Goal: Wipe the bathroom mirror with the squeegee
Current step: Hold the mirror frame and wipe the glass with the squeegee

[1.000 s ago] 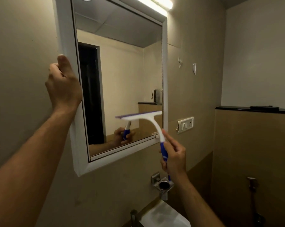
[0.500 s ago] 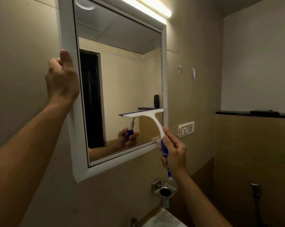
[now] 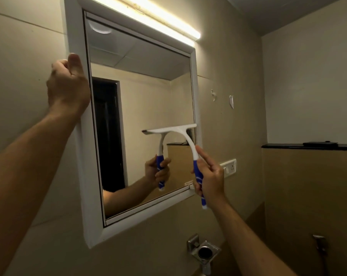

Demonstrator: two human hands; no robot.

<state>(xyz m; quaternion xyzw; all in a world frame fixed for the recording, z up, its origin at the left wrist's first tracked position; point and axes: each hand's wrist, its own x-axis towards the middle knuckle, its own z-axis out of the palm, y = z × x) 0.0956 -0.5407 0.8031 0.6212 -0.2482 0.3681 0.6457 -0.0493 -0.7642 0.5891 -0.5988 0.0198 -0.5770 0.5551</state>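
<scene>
**Squeegee on the glass, mid-stroke**

The right hand (image 3: 209, 177) is wrapped round the blue handle of the squeegee (image 3: 173, 130), whose blade lies level against the mirror (image 3: 140, 108), at its lower right. The left hand (image 3: 68, 86), fingers curled, grips the mirror's left frame edge. This looks like a wiping pass; next, the blade needs steady pressure and a straight pull across unwiped glass.

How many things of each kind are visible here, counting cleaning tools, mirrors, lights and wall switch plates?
Cleaning tools: 1, the squeegee
Mirrors: 1, the mirror
Lights: 1, the tube light
Wall switch plates: 1, the switch plate
Total: 4
</scene>
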